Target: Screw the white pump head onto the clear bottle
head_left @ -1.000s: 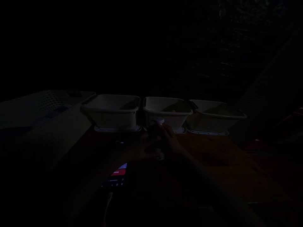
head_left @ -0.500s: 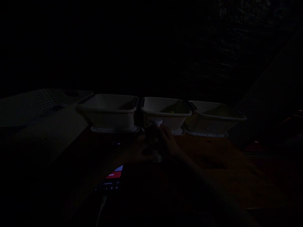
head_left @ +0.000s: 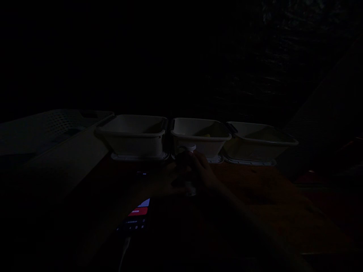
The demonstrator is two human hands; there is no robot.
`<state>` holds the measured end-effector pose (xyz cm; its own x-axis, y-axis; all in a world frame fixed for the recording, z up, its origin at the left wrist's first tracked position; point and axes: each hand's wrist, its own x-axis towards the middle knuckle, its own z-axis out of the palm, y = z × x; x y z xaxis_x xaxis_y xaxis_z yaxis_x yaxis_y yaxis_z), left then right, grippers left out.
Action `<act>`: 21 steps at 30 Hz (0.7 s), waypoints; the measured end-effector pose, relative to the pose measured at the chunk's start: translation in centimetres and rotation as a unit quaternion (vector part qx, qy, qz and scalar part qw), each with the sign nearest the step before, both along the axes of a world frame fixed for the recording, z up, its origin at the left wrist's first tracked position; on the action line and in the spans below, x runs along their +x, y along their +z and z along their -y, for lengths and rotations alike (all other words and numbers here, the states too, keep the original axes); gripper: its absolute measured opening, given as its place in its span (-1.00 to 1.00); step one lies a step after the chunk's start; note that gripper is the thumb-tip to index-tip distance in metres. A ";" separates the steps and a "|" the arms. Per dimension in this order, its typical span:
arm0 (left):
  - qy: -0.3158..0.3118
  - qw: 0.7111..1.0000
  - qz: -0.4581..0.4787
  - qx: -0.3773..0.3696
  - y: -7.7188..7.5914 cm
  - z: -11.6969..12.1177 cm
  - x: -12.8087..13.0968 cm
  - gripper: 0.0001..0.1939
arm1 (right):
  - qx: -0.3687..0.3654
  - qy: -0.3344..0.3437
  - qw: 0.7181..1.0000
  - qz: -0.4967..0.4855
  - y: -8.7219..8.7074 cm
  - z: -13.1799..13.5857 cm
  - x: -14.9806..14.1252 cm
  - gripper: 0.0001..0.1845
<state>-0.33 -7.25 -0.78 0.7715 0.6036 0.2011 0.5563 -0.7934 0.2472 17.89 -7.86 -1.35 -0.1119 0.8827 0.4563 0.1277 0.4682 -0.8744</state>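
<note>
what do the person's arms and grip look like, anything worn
No sleeve shows on the left forearm or right forearm, and no glove on the left grip or right grip. It is too dark to make out rings or finer markings.

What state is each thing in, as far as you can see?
Phone: screen lit, partly hidden.
Cable: apparently plugged into the phone.
White-topped object: upright between left hand and right hand; closure unclear.
Left bin: open-topped.
Middle bin: open-topped, something yellowish inside.
Right bin: open-topped.
Perforated basket: open-topped, contents unclear.
</note>
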 end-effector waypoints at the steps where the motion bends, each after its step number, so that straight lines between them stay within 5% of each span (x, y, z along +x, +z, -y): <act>1: 0.001 1.000 -0.002 0.000 0.0 0.0 0.0 -0.42 | -0.002 0.001 1.000 0.004 0.0 0.0 0.0 -0.48; 21: -0.006 1.000 -0.018 0.006 0.2 -0.3 0.0 -0.40 | -0.008 0.014 1.000 -0.009 -0.4 -0.4 0.2 -0.50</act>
<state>-0.29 -6.95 -0.60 0.7861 0.5912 0.1804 0.5543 -0.8034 0.2175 18.07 -7.50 -1.77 -0.1289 0.8864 0.4446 0.0986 0.4576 -0.8837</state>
